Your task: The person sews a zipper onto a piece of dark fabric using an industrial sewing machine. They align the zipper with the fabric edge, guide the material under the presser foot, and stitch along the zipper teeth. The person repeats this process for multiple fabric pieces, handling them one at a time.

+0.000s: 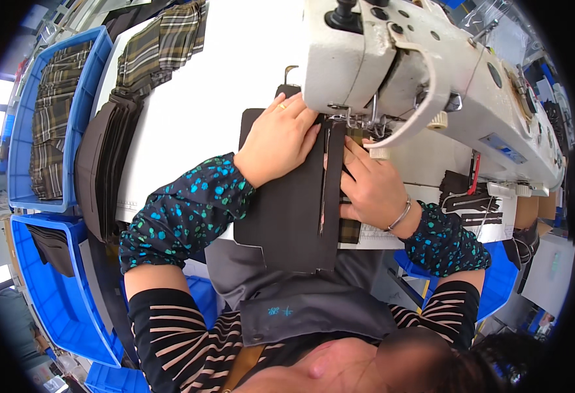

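left hand [279, 141] lies on the far part of the dark fabric panel [287, 203], fingers flat and pressing down, no pinch. panel runs near-far, long axis pointing from the wearer's lap to the presser foot [340, 119]; its near end hangs past the worktop edge. narrow slit [325, 177] runs parallel to that axis, right of the panel's middle, between the two hands. right hand [374, 187] sits at the panel's right edge, fingers bent toward the slit, plaid cloth [350, 232] beside and below it; can't tell if that grip is clamped or just resting. both hands near the foot, left one to its left, right one to its near right.

surface and room: far-left blue bin [90, 98] holds folded plaid pieces [55, 118], second blue bin [65, 308] nearer. then a dark stack [107, 157], white worktop [189, 85], sewing machine [346, 65] far right of the panel, dark scraps [477, 203] at right.
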Tool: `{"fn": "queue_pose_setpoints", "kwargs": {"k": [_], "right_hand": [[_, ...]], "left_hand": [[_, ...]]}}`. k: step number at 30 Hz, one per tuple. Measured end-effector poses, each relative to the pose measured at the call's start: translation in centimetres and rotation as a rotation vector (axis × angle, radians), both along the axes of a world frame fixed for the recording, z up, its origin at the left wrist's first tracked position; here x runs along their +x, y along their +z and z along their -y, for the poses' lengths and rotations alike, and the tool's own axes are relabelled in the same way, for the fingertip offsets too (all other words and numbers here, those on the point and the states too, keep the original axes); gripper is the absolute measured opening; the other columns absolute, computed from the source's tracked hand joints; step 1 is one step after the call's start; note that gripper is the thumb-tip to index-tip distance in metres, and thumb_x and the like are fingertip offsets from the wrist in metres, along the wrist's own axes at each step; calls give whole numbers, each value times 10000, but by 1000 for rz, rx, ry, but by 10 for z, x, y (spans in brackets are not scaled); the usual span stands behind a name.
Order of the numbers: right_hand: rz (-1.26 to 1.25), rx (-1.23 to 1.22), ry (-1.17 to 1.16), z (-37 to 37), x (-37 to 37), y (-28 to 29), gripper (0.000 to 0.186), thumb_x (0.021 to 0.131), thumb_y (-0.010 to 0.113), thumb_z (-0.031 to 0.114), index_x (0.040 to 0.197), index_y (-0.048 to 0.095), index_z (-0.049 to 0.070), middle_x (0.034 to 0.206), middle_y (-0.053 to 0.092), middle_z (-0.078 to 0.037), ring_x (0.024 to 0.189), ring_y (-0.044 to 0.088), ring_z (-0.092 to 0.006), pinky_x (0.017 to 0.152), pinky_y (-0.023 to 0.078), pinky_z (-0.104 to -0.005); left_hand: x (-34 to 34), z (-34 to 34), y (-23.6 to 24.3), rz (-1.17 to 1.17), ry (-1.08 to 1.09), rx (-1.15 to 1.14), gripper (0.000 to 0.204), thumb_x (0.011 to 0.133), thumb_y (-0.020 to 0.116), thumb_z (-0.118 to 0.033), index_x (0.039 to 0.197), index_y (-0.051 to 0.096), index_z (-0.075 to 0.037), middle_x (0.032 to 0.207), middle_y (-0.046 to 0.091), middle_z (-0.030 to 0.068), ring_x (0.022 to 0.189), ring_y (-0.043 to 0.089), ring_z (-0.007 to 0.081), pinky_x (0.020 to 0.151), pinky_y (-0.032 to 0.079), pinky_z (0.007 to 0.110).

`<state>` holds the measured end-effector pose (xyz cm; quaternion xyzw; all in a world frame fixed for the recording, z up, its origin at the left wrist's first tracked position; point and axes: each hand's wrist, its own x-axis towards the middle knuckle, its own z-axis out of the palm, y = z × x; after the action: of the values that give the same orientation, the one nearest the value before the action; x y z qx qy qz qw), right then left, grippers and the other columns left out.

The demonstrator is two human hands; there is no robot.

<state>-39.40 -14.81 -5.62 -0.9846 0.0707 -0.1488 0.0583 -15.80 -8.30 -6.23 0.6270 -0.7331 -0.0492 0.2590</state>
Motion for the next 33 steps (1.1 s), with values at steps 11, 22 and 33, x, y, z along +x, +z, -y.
{"fn": "queue_pose_setpoints", "kwargs": {"k": [11, 22, 33], "right_hand": [[-126, 0, -31, 0, -3, 5, 743, 773, 803, 566, 1268, 703, 22, 1412, 629, -229, 1337, 606, -404, 1084, 480, -569], [-114, -17, -27, -1, -2, 9, 730, 776, 802, 566, 1265, 709, 31, 1414, 629, -225, 1323, 616, -405, 1113, 463, -571], [-65, -22, -40, -2, 0, 9, 765, 660, 854, 498, 1244, 718, 22, 1358, 656, -208, 1179, 696, -308, 1039, 483, -520]], "left_hand": [[-14, -51, 2, 85, -77, 23, 508, 978, 710, -216, 1449, 617, -51, 1529, 585, 115, 1459, 517, 325, 1194, 389, 590], [-11, -45, 2, 112, -82, 49, 522, 990, 689, -216, 1483, 598, -69, 1567, 559, 95, 1467, 509, 303, 1195, 387, 583], [-13, -46, 2, 129, -81, 44, 531, 973, 702, -215, 1479, 609, -83, 1557, 571, 80, 1464, 509, 295, 1193, 384, 575]]}}
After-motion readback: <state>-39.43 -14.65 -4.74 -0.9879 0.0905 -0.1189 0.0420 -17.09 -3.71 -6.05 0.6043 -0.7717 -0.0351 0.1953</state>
